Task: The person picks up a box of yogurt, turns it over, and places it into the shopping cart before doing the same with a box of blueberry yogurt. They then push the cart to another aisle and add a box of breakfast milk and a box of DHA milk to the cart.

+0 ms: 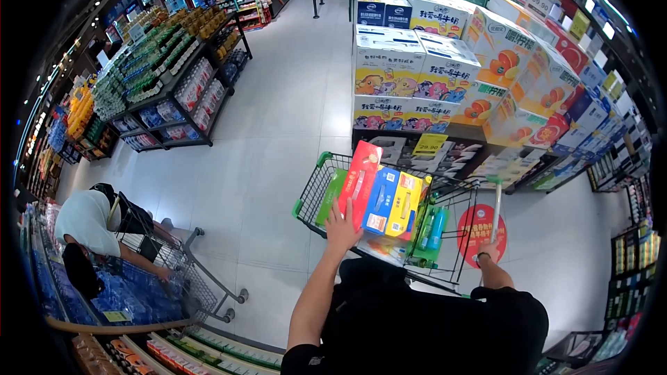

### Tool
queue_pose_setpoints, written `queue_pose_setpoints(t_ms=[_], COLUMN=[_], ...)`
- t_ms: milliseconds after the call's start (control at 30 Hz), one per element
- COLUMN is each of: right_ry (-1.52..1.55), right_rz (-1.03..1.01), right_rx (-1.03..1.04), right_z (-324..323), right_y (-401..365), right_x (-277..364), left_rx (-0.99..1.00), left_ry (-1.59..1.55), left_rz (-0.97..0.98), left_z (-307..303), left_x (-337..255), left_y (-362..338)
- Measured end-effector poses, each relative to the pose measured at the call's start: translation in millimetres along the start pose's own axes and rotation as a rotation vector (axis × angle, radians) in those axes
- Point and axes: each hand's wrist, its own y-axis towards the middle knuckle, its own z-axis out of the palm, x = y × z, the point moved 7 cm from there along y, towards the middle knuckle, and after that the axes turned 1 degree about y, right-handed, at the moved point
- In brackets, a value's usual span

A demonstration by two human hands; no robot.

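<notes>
My left hand (341, 228) lies with outstretched fingers against the lower part of a tall red carton (363, 177), which leans in a shopping cart (310, 191). Beside it in the cart are a blue and yellow box (394, 201), a green box (332, 198) at the left side, and green and turquoise bottles (435, 228) toward the right. My right hand (490, 251) is closed around the cart's pale handle bar (497, 205); its fingertips are partly hidden.
Stacked milk and juice cartons (417, 69) stand just beyond the cart. A round red floor sticker (472, 226) lies under the handle. At left, a person in a pale top (87, 219) bends over bottled water beside another cart (208, 292). A bottle display (174, 90) stands farther off.
</notes>
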Motion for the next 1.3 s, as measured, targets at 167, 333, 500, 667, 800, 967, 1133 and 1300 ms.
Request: queue_pose_setpoints(t_ms=[167, 333, 500, 667, 800, 967, 1133, 1300], right_ry=[0.046, 0.236, 0.02, -0.053, -0.131, -0.144, -0.06, -0.027], right_rz=[0.003, 0.03, 0.124, 0.347, 0.412, 0.474, 0.526, 0.631], right_rx=[-0.252, -0.343, -0.308, -0.238, -0.231, -0.237, -0.246, -0.168], right_z=[59.2, 137.4, 106.9, 104.3, 118.0, 142.7, 129.3, 151.1], right_y=[-34.5, -40.2, -122.4, -171.5, -196.5, -226.4, -291.1, -332.6], right_x=[-5.9, -28.1, 19.0, 61.0, 80.8, 102.6, 154.8, 181.6], left_rx=[0.054, 0.028, 0.052, 0.228, 0.259, 0.264, 0.303, 0.288], left_ry=[0.032, 0.052, 0.041, -0.033, -0.086, -0.072, -0.072, -0.077], left_rz=[-0.003, 0.076, 0.192, 0.286, 0.353, 0.424, 0.529, 0.639], left_z=[-22.4, -34.8, -40.5, -54.6, -61.3, -70.5, -77.1, -85.3], left_x=[54.5, 106.1, 150.0, 189.4, 219.9, 250.1, 283.9, 317.9], left_y=[22.6, 39.3, 59.5, 83.7, 113.1, 157.6, 202.2, 248.6])
